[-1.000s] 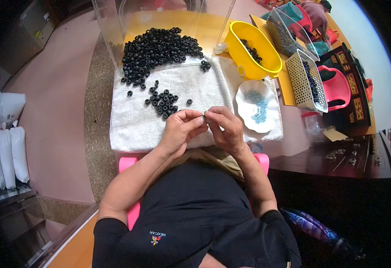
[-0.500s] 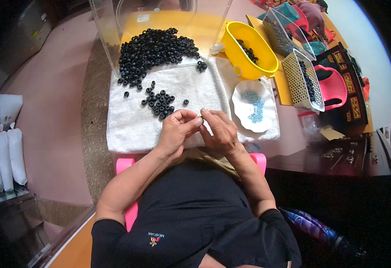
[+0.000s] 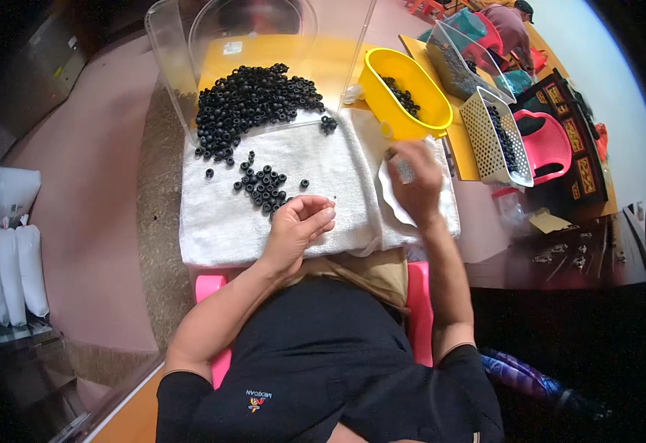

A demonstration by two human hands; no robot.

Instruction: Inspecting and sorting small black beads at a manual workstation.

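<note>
My left hand (image 3: 301, 230) is over the white towel (image 3: 264, 240), thumb and fingertips pinched together. Anything between them is too small to make out. Just beyond it lies a small cluster of black bead-like rings (image 3: 264, 186), with one loose ring (image 3: 305, 184) to its right. My right hand (image 3: 417, 183) is above the white scalloped dish (image 3: 388, 193), hiding most of it. Its fingers are curled but smeared by motion, so a grip cannot be read. Directly past them stands the yellow oval tub (image 3: 441, 129) with more black pieces inside.
A large heap of black rings (image 3: 256, 100) spills from a clear plastic bin (image 3: 164, 66) onto the towel. To the right are a white perforated basket (image 3: 478, 148), another clear bin (image 3: 478, 44) and a pink chair (image 3: 551, 148). White sacks (image 3: 13, 266) stand at left.
My right hand has parted from the left and moved right and away from me, over the dish. The left hand stays pinched, slightly lower in view.
</note>
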